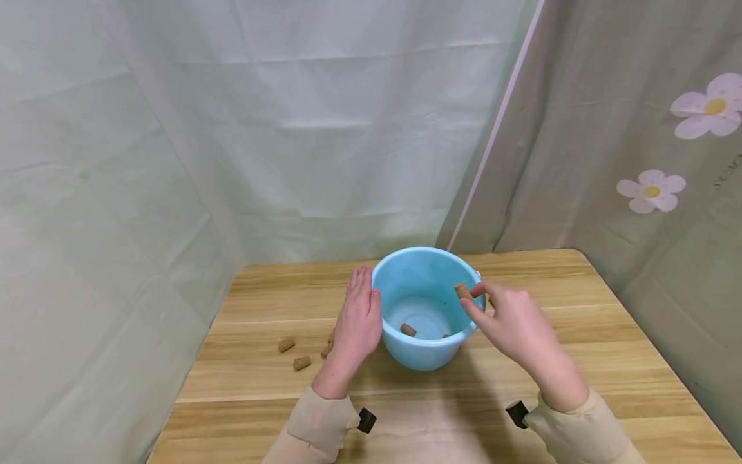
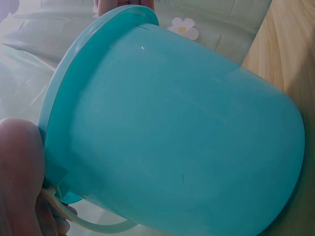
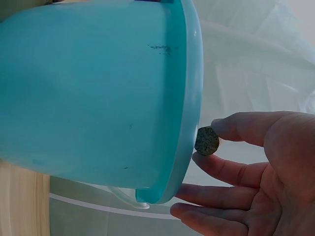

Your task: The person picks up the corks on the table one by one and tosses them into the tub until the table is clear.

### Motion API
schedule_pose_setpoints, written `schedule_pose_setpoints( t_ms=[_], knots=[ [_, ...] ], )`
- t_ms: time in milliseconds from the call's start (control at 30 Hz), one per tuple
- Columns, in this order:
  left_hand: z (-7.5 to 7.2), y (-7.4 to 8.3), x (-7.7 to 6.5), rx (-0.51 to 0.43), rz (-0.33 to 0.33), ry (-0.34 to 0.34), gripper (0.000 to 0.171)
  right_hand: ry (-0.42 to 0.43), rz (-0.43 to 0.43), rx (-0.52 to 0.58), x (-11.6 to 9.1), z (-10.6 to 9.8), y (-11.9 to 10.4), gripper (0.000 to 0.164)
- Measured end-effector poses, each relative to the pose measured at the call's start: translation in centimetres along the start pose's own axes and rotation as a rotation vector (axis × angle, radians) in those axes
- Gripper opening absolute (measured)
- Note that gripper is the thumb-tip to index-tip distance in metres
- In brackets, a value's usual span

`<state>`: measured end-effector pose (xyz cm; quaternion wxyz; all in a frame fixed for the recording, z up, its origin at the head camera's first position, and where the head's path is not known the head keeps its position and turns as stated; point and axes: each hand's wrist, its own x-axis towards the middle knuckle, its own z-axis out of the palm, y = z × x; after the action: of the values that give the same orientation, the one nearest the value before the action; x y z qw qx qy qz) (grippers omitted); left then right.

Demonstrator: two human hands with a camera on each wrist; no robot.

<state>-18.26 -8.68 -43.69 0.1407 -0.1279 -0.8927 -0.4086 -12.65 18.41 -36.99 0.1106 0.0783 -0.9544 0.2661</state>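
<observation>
A light blue plastic bucket [image 1: 422,356] stands upright on the table. My left hand [image 1: 358,322] lies along its left side with straight fingers, the thumb at the rim. Between thumb and forefinger, my right hand [image 1: 516,322] pinches a wine cork [image 1: 463,291] over the bucket's right rim. The right wrist view shows the round end of that cork [image 3: 206,141] beside the rim, the other fingers spread loosely. Inside the bucket lies a loose cork [image 1: 408,329], and a sliver of another cork [image 1: 446,336] shows behind the front rim.
Several corks lie left of the bucket, including one cork [image 1: 286,345] and a nearer cork [image 1: 302,363]; some are partly hidden by my left hand. The bucket's handle [image 2: 98,227] hangs at its far side. A pale curtain [image 1: 348,161] stands behind the wooden table [image 1: 261,380].
</observation>
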Motion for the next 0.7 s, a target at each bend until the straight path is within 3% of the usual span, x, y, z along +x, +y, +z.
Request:
schedule_pose_setpoints(
  t_ms=[700],
  knots=[
    [-0.05, 0.07, -0.08, 0.003, -0.007, 0.002, 0.054, -0.022, -0.011, 0.027, 0.08, 0.74, -0.68, 0.031]
  ],
)
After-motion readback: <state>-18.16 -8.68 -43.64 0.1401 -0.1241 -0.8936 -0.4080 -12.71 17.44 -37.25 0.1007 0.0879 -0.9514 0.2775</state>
